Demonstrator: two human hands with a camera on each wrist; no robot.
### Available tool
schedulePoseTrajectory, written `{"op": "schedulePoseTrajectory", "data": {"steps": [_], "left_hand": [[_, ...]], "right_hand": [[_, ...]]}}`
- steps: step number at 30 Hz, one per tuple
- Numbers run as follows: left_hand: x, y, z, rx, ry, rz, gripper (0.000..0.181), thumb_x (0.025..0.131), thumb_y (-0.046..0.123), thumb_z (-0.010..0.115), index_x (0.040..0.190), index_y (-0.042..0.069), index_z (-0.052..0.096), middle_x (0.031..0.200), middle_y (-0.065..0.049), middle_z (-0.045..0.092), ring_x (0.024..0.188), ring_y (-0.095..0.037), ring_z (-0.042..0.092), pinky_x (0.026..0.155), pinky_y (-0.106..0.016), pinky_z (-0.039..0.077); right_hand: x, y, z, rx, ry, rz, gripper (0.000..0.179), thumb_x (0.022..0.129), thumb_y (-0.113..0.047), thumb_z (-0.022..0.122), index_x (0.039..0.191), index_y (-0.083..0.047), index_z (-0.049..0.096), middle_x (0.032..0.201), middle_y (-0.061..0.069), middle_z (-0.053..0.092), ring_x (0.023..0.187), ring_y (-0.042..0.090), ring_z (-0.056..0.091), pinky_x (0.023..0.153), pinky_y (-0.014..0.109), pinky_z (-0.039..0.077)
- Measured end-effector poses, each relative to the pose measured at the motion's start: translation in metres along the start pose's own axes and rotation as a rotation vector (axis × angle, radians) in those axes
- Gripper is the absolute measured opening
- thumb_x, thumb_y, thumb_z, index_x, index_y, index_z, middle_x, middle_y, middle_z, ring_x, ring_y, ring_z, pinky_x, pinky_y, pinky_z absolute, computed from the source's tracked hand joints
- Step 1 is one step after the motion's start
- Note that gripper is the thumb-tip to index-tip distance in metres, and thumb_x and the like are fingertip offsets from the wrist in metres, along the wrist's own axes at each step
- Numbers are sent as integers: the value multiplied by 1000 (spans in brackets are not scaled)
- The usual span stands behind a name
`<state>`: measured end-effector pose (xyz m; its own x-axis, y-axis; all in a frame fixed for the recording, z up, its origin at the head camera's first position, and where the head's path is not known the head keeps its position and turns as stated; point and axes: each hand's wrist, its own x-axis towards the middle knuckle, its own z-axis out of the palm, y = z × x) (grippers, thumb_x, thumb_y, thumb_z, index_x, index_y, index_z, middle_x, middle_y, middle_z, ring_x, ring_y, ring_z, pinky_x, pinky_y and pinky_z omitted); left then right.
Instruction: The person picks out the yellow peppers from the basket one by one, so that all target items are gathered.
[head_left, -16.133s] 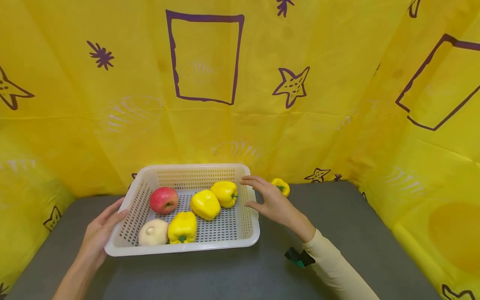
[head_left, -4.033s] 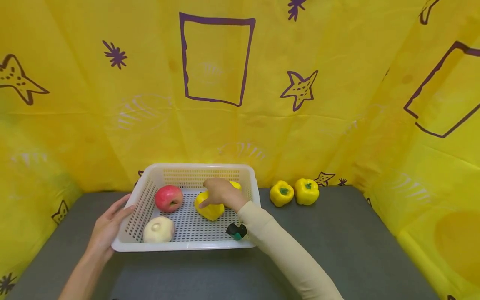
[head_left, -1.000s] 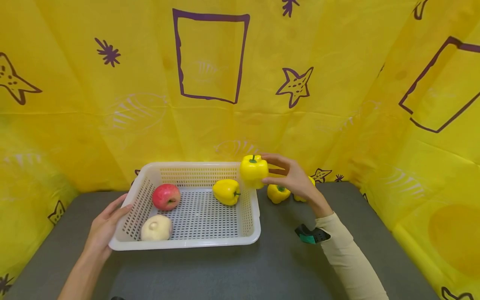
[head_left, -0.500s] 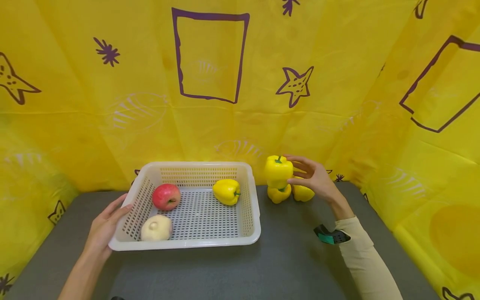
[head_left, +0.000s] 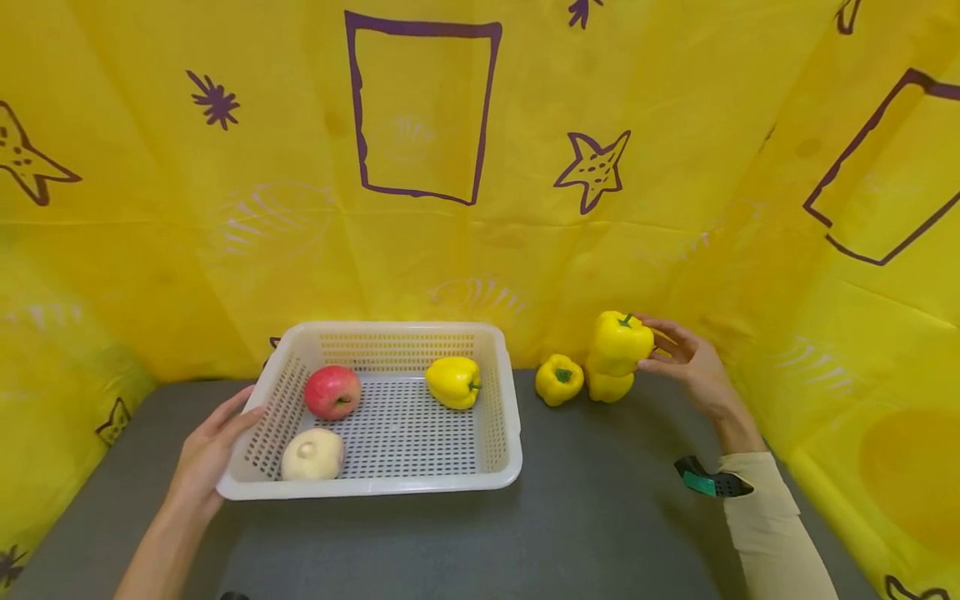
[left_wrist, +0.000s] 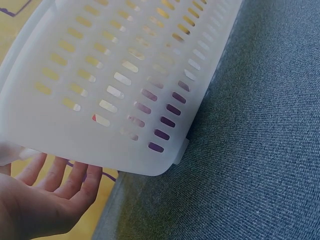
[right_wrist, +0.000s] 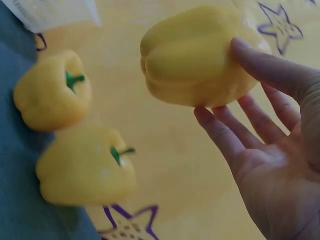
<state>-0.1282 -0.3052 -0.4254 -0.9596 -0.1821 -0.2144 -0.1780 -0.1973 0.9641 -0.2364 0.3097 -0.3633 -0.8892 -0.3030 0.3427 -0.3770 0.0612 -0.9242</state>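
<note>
My left hand (head_left: 202, 454) grips the left rim of the white perforated plastic basket (head_left: 367, 488), thumb at the rim. In the left wrist view its fingers (left_wrist: 75, 185) curl at the basket's edge. With thumb and fingertips, my right hand (head_left: 697, 371) pinches a yellow bell pepper (head_left: 622, 342), held stem up above the table. In the right wrist view this bell pepper (right_wrist: 200, 55) hangs apart from two others. Those stand on the table right of the basket: one bell pepper (head_left: 558, 381) and another bell pepper (head_left: 609, 388), partly hidden behind the held one.
Inside the basket lie a red apple (head_left: 332, 392), a cream-coloured round thing with a knob (head_left: 313, 455) and a yellow bell pepper (head_left: 453, 383). The dark grey table (head_left: 450, 550) ends at a yellow patterned cloth (head_left: 420, 250) behind and at the sides.
The bell pepper in my right hand has travelled right, from above the basket's right rim, past the first standing pepper to the second. My left hand stays on the basket.
</note>
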Motion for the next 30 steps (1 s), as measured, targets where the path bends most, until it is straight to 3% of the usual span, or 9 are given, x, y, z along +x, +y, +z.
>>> {"op": "schedulePoseTrajectory", "data": {"steps": [6, 12, 20, 27, 30], "left_hand": [[0, -2, 1, 8, 10, -5, 60, 95, 30, 65, 149, 28, 39, 96, 22, 69, 84, -5, 68, 67, -29, 57], [-1, -2, 2, 0, 1, 0, 59, 96, 29, 65, 149, 28, 39, 96, 20, 69, 84, -5, 68, 68, -29, 57], [0, 0, 1, 35, 19, -11, 63, 95, 32, 66, 151, 27, 37, 95, 21, 69, 83, -6, 69, 68, -30, 58], [-2, -1, 0, 11, 0, 5, 59, 96, 29, 65, 149, 26, 39, 97, 20, 69, 85, -6, 68, 69, -29, 58], [-1, 0, 2, 0, 4, 6, 62, 95, 29, 65, 151, 24, 37, 98, 20, 69, 86, -6, 68, 70, -29, 57]], "right_hand": [[-9, 8, -32, 125, 23, -66, 52, 86, 24, 54, 135, 9, 49, 139, 0, 55, 125, 10, 53, 94, 21, 48], [-21, 24, -62, 170, 36, -43, 52, 89, 25, 49, 137, 8, 48, 139, -2, 54, 126, 6, 52, 93, 21, 49], [-35, 60, -82, 54, 81, 133, 53, 92, 10, 59, 142, -1, 48, 134, -17, 54, 118, -9, 50, 88, 14, 48], [-37, 80, -82, -44, 72, 188, 52, 90, 8, 63, 140, -1, 49, 131, -20, 54, 114, -8, 52, 86, 13, 48], [-38, 83, -80, -109, 52, 222, 55, 90, 3, 67, 141, 1, 47, 139, -16, 51, 112, -11, 53, 85, 14, 49]]}}
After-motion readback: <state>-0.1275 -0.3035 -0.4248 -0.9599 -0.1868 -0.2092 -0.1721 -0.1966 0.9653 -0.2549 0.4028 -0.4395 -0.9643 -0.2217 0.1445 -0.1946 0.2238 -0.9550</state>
